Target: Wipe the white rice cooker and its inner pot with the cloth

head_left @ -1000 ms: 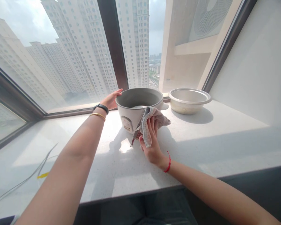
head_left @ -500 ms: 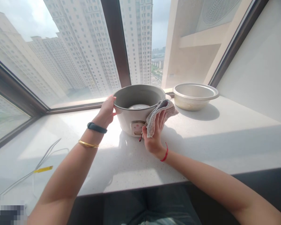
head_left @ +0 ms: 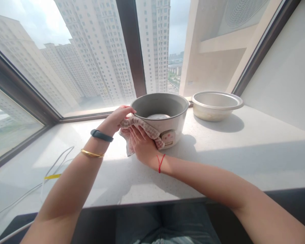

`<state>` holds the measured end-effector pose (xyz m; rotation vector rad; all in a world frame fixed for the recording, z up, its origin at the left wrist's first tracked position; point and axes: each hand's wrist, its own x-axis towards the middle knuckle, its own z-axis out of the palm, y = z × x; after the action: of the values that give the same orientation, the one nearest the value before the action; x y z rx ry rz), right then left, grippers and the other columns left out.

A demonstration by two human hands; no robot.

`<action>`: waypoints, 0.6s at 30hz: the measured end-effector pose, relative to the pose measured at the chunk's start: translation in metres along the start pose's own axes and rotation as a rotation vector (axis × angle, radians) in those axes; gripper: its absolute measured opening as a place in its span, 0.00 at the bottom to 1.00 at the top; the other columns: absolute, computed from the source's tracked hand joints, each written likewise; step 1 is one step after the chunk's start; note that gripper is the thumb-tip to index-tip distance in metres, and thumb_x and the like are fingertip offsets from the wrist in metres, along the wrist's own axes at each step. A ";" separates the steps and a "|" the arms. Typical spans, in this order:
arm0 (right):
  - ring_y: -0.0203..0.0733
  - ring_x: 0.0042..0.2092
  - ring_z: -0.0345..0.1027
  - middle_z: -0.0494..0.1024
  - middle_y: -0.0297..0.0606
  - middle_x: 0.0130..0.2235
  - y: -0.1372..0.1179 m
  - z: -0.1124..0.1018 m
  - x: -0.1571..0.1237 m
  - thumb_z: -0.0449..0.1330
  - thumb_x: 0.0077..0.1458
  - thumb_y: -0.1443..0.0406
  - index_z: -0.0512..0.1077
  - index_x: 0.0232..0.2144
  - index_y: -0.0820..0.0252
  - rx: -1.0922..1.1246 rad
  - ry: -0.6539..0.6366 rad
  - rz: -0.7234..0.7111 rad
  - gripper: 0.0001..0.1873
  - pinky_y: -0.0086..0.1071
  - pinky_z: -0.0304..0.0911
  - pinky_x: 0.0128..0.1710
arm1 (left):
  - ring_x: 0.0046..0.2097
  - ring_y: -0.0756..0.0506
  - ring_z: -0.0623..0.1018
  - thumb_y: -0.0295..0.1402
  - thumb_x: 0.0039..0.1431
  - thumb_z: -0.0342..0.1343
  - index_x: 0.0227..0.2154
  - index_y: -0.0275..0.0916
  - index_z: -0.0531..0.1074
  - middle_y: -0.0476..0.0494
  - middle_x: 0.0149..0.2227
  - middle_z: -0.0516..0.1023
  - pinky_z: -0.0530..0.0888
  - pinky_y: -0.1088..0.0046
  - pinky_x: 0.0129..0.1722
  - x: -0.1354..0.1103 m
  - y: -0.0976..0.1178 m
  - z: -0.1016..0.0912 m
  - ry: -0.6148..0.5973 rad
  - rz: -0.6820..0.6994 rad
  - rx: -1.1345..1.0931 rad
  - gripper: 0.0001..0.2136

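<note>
A rice cooker body (head_left: 179,127) without its inner pot stands upright on the white sill, its control panel turned toward me and a round plate visible inside. My left hand (head_left: 120,117) grips its rim at the left side, thumb over the edge. With my right hand (head_left: 143,144) I press a patterned cloth (head_left: 128,132) against the outer wall, left of the panel. The fingers lie along the cloth, and part of it hangs below them. A metal inner pot (head_left: 210,112) sits to the right, behind the cooker and apart from it.
The white windowsill (head_left: 218,162) runs along tall windows with a dark frame (head_left: 132,47). On the left lies a pale cord (head_left: 58,157) with a yellow tag (head_left: 52,176). A white wall (head_left: 289,78) bounds the right side.
My right hand has moved the cloth from the cooker's right front side across to its left front side. The left hand still holds the rim. The view has shifted slightly.
</note>
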<state>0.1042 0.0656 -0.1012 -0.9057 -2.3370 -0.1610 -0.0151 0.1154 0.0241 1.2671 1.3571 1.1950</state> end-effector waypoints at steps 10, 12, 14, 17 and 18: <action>0.50 0.68 0.58 0.66 0.39 0.67 0.051 -0.041 -0.080 0.54 0.57 0.70 0.64 0.66 0.58 0.088 -0.062 -0.219 0.34 0.48 0.37 0.74 | 0.46 0.36 0.74 0.28 0.46 0.60 0.25 0.40 0.69 0.40 0.36 0.75 0.72 0.54 0.49 0.002 0.004 0.008 0.124 0.047 0.151 0.04; 0.54 0.67 0.60 0.69 0.37 0.65 0.072 -0.056 -0.096 0.56 0.58 0.68 0.64 0.66 0.51 0.080 -0.002 -0.184 0.33 0.56 0.33 0.74 | 0.48 0.34 0.74 0.28 0.46 0.60 0.25 0.40 0.70 0.40 0.37 0.75 0.68 0.49 0.54 0.003 0.006 0.008 0.124 0.021 0.165 0.04; 0.57 0.70 0.54 0.67 0.37 0.66 0.090 -0.062 -0.106 0.57 0.60 0.64 0.65 0.65 0.49 0.130 0.084 -0.083 0.31 0.63 0.32 0.72 | 0.50 0.32 0.73 0.29 0.45 0.60 0.26 0.40 0.70 0.40 0.39 0.75 0.60 0.41 0.59 0.006 0.007 0.007 0.120 -0.015 0.161 0.05; 0.56 0.72 0.48 0.63 0.43 0.68 0.110 -0.058 -0.108 0.60 0.58 0.57 0.65 0.64 0.54 0.437 0.286 0.262 0.32 0.60 0.46 0.70 | 0.51 0.30 0.72 0.28 0.42 0.61 0.26 0.41 0.69 0.39 0.41 0.75 0.50 0.33 0.61 0.011 0.006 0.003 0.121 -0.056 0.119 0.07; 0.53 0.70 0.54 0.66 0.44 0.66 0.114 -0.055 -0.106 0.59 0.58 0.55 0.65 0.63 0.55 0.559 0.353 0.402 0.32 0.55 0.54 0.68 | 0.51 0.29 0.72 0.28 0.42 0.61 0.26 0.40 0.69 0.39 0.41 0.75 0.49 0.32 0.61 0.012 0.004 0.002 0.121 -0.057 0.100 0.07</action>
<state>0.2666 0.0738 -0.1314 -0.9396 -1.6969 0.4420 -0.0133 0.1279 0.0282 1.2329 1.5479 1.1935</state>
